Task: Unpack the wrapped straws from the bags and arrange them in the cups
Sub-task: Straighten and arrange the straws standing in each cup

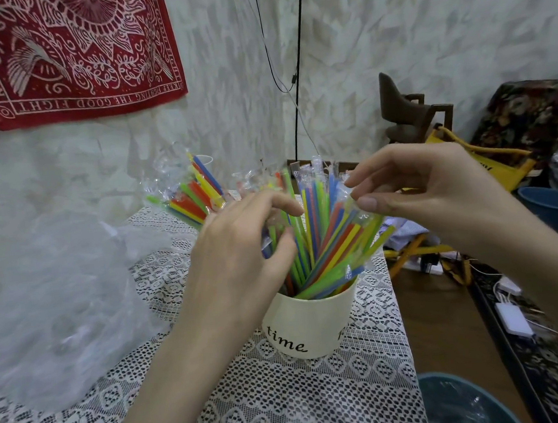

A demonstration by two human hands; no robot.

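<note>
- The cream cup [308,326], lettered "time" in black, stands upright on the bench [286,404], which carries a white lace cloth.
- The wrapped straws [323,241] stand in this cup in a dense fan of green, yellow, orange, red and blue, each in a clear sleeve, with the tops spreading outward above the rim.
- The left hand [240,251] is in among the left side of the fan; its fingers are curled and its thumb is pressed in against the straws, so it grips a few of them at mid-height.
- The right hand [419,187] is at the upper right of the fan; its thumb and forefinger pinch the clear sleeve tops of the outer straws, and the other fingers are loosely bent above.
- A second bundle of straws [196,197] stands behind and to the left of the cream cup, leaning left. Its holder is hidden by the left hand, apart from a pale rim showing behind its top.
- A crumpled clear plastic bag [60,295] lies on the left part of the bench, near the left forearm; whether any straws are inside cannot be told.
- A red patterned cloth [68,54] hangs on the wall at upper left.
- A teal bin [459,404] with a clear liner sits on the floor just beside the right edge of the bench.
- A dark wooden chair [409,107] stands at the back right, well apart from the bench.
</note>
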